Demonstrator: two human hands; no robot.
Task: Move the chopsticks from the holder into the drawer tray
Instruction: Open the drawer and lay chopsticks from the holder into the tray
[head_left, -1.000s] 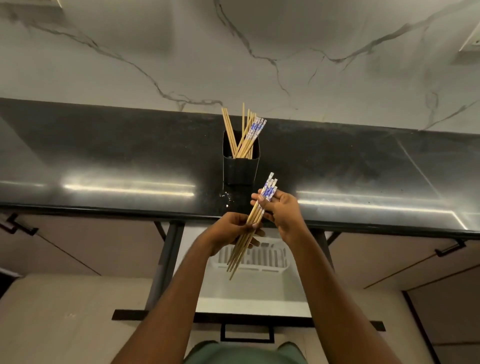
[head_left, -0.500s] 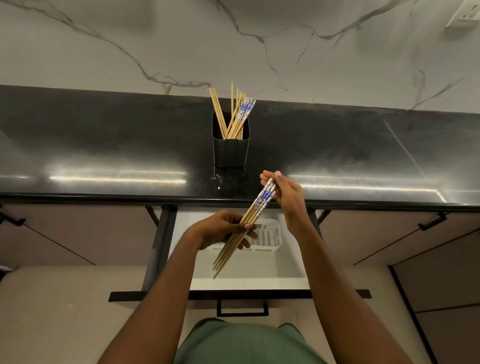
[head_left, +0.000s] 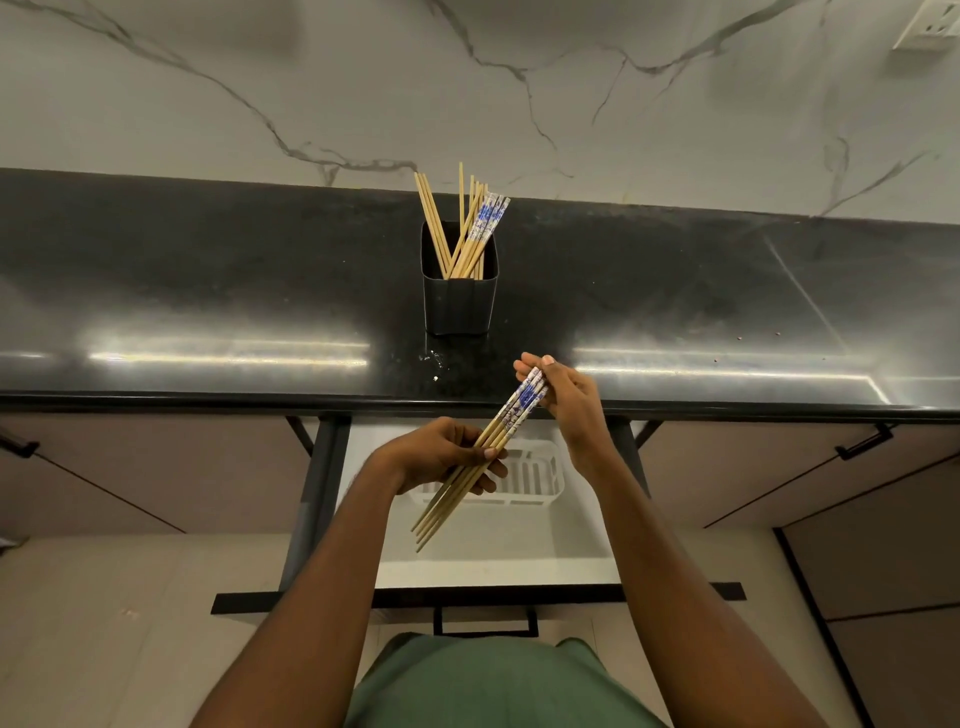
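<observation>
Open white drawer (head_left: 498, 564) under glossy black countertop (head_left: 208, 291), white slotted plastic tray (head_left: 530, 475) inside, black square holder (head_left: 457, 301) still part full, and, lowered since a second ago, left hand (head_left: 441, 457) and right hand (head_left: 569, 400) clamped on blue-patterned bamboo chopstick bundle (head_left: 488, 447) above tray, seemingly nearing placement.

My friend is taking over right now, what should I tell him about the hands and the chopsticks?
Left hand: grips the middle of a bundle of wooden chopsticks with blue-and-white ends.
Right hand: pinches the bundle's patterned top end.
The bundle is tilted above the open white drawer, over the white slotted plastic tray.
Done: one bundle is out of the black square holder.
Left: lay this bundle in the tray, then move the remaining chopsticks standing in the holder on the black counter.
</observation>
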